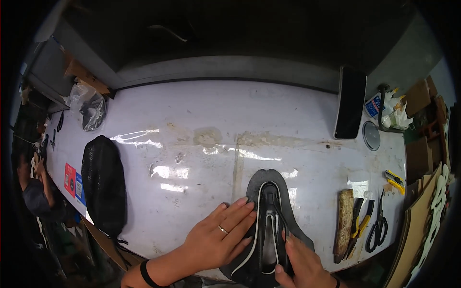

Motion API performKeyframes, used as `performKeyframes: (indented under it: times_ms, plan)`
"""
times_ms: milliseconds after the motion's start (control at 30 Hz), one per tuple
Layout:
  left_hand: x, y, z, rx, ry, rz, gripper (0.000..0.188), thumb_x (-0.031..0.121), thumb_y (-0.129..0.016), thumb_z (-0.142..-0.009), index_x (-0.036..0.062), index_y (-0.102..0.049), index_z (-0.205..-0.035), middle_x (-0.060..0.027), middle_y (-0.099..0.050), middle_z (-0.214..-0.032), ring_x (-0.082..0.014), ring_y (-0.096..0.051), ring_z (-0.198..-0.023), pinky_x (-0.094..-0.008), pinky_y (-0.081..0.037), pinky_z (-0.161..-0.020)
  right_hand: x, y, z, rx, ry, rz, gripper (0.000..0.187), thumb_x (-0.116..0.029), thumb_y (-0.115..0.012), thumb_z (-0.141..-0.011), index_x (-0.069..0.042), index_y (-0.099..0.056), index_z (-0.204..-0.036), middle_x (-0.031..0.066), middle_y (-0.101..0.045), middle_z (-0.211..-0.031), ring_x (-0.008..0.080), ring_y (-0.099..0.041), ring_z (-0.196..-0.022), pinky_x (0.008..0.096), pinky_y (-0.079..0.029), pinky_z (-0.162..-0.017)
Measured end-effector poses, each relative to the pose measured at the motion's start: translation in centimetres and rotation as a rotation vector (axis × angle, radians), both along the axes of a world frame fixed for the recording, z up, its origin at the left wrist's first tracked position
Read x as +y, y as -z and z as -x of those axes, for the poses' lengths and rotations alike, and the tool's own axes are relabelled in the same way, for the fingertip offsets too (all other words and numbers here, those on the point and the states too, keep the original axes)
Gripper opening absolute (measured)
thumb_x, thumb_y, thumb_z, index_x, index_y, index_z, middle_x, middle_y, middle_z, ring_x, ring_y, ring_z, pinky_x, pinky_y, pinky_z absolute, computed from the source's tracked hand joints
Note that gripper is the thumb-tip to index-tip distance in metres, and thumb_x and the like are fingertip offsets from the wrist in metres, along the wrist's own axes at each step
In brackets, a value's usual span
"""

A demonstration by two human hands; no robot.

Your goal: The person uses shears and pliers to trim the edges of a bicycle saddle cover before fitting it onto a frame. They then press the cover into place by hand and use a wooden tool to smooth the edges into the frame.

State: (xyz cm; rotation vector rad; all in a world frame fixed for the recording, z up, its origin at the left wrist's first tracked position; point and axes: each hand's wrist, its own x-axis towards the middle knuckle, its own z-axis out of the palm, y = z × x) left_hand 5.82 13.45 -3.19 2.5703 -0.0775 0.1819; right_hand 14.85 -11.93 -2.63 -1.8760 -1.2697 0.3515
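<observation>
Black saddle [269, 198] under flat left hand [217, 236]

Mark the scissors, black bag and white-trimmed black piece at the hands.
Scissors [380, 219]: head view, around the pivot.
Black bag [103, 185]: head view, middle of its upper side.
White-trimmed black piece [261, 230]: head view, left-side black band between its white lines.

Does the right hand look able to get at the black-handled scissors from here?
Probably yes, once the right hand leaves the black piece: the scissors lie uncovered, and though the yellow-and-black pliers and tan bundle lie between, it could likely reach over them.
</observation>
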Motion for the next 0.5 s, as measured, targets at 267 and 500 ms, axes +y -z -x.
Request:
performKeyframes:
  times_ms: [267,500]
  plan:
    - [-0.02,-0.13,-0.16,0.052,0.015,-0.052,0.052,0.024,-0.078,-0.091,0.0011,-0.068,-0.136,-0.0163,-0.062,-0.148,-0.0311,-0.057,-0.143,-0.046,-0.049,-0.113,-0.33,-0.06,-0.48,-0.037,-0.055,-0.012,0.061,-0.017,-0.062,-0.103,0.019,-0.045,-0.149,0.0445,-0.053,-0.141,0.0588,-0.06,-0.125,0.0547,-0.053,-0.103]
    - [-0.07,-0.01,-0.14,0.074,0.01,-0.045,0.054,0.027,-0.078,-0.091,0.0016,-0.067,-0.138,-0.0152,-0.062,-0.149,-0.0307,-0.056,-0.143,-0.0453,-0.042,-0.118,-0.22,0.16,-0.81,-0.062,-0.062,-0.057,0.059,-0.02,-0.059,-0.105,0.02,-0.048,-0.147,0.0463,-0.053,-0.139,0.0592,-0.063,-0.121,0.0536,-0.056,-0.099]
